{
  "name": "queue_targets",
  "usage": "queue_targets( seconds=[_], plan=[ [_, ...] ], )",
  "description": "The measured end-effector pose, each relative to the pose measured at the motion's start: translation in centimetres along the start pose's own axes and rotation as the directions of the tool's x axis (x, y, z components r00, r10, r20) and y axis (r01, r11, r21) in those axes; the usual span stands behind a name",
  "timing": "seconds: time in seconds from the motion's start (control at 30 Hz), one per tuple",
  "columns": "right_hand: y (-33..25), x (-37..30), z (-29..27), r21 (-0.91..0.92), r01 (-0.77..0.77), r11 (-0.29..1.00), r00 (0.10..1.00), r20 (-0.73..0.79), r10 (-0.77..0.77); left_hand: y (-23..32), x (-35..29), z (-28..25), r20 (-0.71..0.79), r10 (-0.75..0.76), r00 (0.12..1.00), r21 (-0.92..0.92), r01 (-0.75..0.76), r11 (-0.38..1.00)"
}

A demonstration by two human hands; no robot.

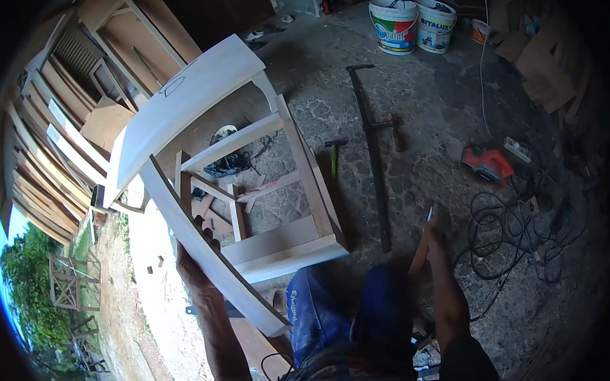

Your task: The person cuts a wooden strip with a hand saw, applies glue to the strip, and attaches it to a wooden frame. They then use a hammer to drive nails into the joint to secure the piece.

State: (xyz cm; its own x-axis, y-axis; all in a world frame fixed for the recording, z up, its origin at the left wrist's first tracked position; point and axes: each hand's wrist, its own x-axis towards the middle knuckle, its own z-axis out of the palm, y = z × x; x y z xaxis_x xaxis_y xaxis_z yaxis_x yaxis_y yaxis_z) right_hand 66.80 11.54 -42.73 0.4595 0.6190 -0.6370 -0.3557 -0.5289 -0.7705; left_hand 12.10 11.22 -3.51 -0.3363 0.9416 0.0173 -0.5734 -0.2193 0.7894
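A pale wooden chair frame [253,249] rests in front of my knees. It has a broad curved back panel [187,94] with a dark loop drawn on it. My left hand [195,265] is wrapped around the long curved side rail [206,237], its fingertips showing over the inner edge. Off to the right, away from the frame, my right hand [437,245] is closed around a narrow tan strip [420,255] with a pale, pointed-looking tip. Whether the strip is a tool or plain wood I cannot tell.
A long dark bar clamp [374,161] and a green-handled hammer [334,156] lie beyond the frame. At right are a red power tool [487,164], a power strip [517,151] and coiled black cable [498,241]. Paint buckets [393,29] stand behind; boards [55,145] lean at left.
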Motion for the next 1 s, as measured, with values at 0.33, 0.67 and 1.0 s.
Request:
queue_targets(
  seconds=[0.33, 0.67, 1.0],
  plan=[
    [1.6, 6.9, 0.4, 0.074, 0.078, 0.994, 0.952, -0.301, -0.052, -4.1, 2.8, 6.0, 0.168, -0.035, 0.985, -0.133, 0.058, 0.989],
    [-25.1, -26.9, 13.0, 0.117, 0.465, 0.877, 0.183, 0.957, -0.224, -8.6, 4.2, 14.8, 0.334, 0.065, 0.940, -0.450, 0.099, 0.887],
    [-27.9, -32.8, 19.1, 0.077, -0.025, 0.997, -0.151, 0.985, -0.080, -3.2, 5.5, 17.2, 0.408, 0.082, 0.909, -0.599, 0.199, 0.775]
  ],
)
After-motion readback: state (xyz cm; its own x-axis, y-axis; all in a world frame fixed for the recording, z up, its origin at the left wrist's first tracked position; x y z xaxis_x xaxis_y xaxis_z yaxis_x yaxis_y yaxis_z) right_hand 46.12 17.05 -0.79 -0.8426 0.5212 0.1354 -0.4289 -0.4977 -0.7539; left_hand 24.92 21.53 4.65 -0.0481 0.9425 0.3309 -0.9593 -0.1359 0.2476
